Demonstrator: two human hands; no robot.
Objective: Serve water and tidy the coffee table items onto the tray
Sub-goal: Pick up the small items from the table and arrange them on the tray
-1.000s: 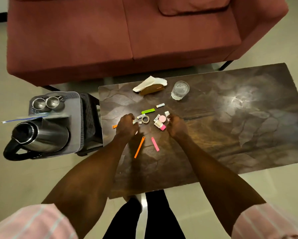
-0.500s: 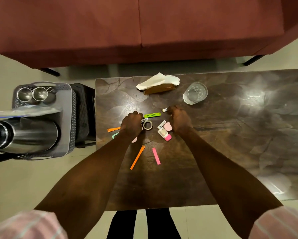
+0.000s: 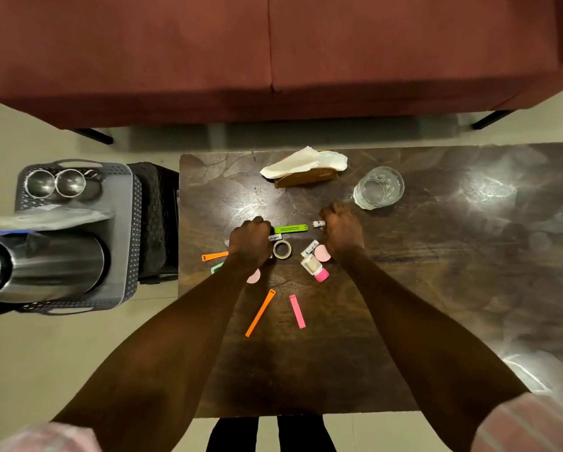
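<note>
Small items lie scattered on the dark coffee table (image 3: 436, 288). My left hand (image 3: 250, 239) is curled over the left end of a green clip (image 3: 291, 228), its fingers hidden. My right hand (image 3: 338, 230) is curled around a small white tube (image 3: 317, 224) at the clip's right. Between the hands sit a tape roll (image 3: 282, 249), a pink-capped bottle (image 3: 314, 267) and a pink disc (image 3: 322, 252). Nearer me lie a long orange strip (image 3: 260, 312) and a pink strip (image 3: 297, 311). A glass of water (image 3: 378, 187) stands at the right. The grey tray (image 3: 123, 223) is on the left.
On the tray lie a steel jug (image 3: 45, 269), two steel cups (image 3: 55, 183) and a plastic bag (image 3: 45, 218). A napkin holder with white tissue (image 3: 304, 168) stands at the table's far edge. A red sofa (image 3: 273, 53) is behind. A short orange strip (image 3: 215, 256) lies by my left wrist.
Both hands moved forward over the pile, the left to the green clip's end and the right to the small white tube. The view tilted further down.
</note>
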